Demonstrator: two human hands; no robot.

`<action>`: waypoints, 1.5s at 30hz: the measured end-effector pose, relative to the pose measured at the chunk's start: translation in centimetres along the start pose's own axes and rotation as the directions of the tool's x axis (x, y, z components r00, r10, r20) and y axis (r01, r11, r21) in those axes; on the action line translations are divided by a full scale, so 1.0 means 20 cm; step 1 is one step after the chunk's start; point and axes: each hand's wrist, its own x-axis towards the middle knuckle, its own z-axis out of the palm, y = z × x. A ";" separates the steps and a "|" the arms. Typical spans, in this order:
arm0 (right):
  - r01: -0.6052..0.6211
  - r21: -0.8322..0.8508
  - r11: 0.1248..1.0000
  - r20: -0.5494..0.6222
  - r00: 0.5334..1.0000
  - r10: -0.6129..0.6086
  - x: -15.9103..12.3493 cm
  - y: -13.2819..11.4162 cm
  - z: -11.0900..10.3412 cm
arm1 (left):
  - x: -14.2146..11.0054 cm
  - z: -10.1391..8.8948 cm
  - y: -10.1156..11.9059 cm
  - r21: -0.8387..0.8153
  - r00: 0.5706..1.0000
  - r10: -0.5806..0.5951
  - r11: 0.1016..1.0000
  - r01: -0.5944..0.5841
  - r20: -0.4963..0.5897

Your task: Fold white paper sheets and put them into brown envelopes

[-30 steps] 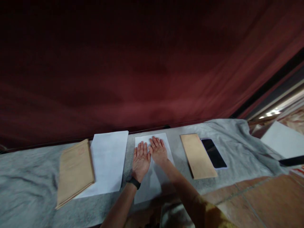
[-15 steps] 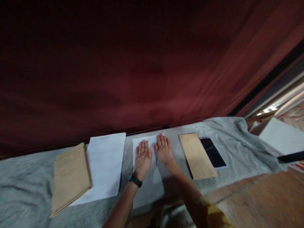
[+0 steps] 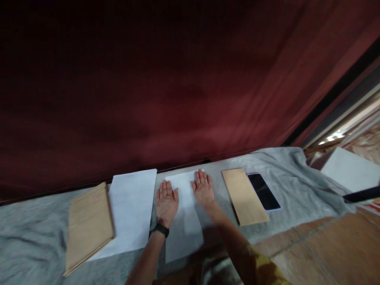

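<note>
A white sheet of paper (image 3: 185, 215) lies lengthwise in front of me on a grey cloth. My left hand (image 3: 166, 202), with a dark band at the wrist, rests flat over the sheet's left edge, palm down and thumb apart. On the sheet's upper right edge lies my right hand (image 3: 203, 189), also flat with its fingers stretched out. Neither hand grips anything. To the left is a stack of white paper (image 3: 133, 209), partly under brown envelopes (image 3: 89, 223). Right of my right hand sits a narrow brown envelope (image 3: 245, 198).
A dark-screened phone (image 3: 263, 191) lies beside the narrow envelope. The grey cloth (image 3: 299, 190) is rumpled at both ends. A dark red curtain-like surface (image 3: 178, 99) rises behind. A white box-like object (image 3: 352, 170) stands at the far right, above brown floor tiles (image 3: 335, 245).
My hands began close together on the paper and have moved apart. The left slid to the left edge, the right to the right edge. The view shifted slightly.
</note>
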 end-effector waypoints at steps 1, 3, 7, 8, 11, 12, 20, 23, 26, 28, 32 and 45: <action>0.000 0.002 1.000 -0.001 1.000 0.000 0.00 0.00 0.00 | -0.05 -0.02 0.00 0.000 1.000 0.005 1.000 -0.005 -0.007; 0.003 0.001 1.000 0.000 1.000 -0.003 -0.01 0.00 0.00 | -0.15 -0.07 0.00 -0.005 0.999 0.030 1.000 -0.031 -0.016; 0.006 -0.020 1.000 0.015 1.000 -0.006 0.00 0.00 -0.01 | -0.37 -0.15 0.04 -0.018 0.988 0.156 0.988 -0.155 0.010; 0.005 -0.023 1.000 0.021 1.000 -0.004 0.01 0.01 -0.02 | -0.41 -0.16 0.04 -0.017 0.984 0.177 0.984 -0.177 0.020; -0.003 -0.027 1.000 0.045 0.999 0.004 0.02 0.00 -0.05 | -0.47 -0.16 0.05 -0.003 0.981 0.191 0.982 -0.191 0.021; -0.008 -0.027 1.000 0.048 0.999 0.009 0.01 -0.02 -0.07 | -0.47 -0.16 0.05 0.002 0.982 0.186 0.982 -0.186 0.014; 0.219 0.005 0.976 -0.051 0.974 -0.219 -0.54 -0.14 -0.10 | -0.48 -0.16 0.02 -0.003 0.980 0.195 0.981 -0.195 0.029; 0.154 -0.041 0.987 -0.100 0.982 -0.157 -0.74 -0.04 -0.15 | -0.55 -0.20 -0.04 -0.026 0.976 0.215 0.976 -0.215 0.014; 0.122 -0.070 0.990 -0.120 0.984 -0.130 -0.86 0.10 -0.21 | -0.67 -0.23 -0.10 -0.036 0.978 0.207 0.977 -0.209 -0.031; 0.129 -0.076 0.989 -0.124 0.983 -0.138 -0.90 0.17 -0.25 | -0.75 -0.25 -0.14 -0.034 0.976 0.210 0.977 -0.212 -0.051; 0.161 -0.059 0.985 -0.124 0.978 -0.167 -0.96 0.24 -0.27 | -0.87 -0.30 -0.15 -0.020 0.967 0.253 0.967 -0.254 -0.041; 0.184 0.015 0.983 -0.080 0.980 -0.183 -1.01 0.23 -0.32 | -0.84 -0.32 -0.09 0.030 0.821 0.421 0.884 -0.467 0.387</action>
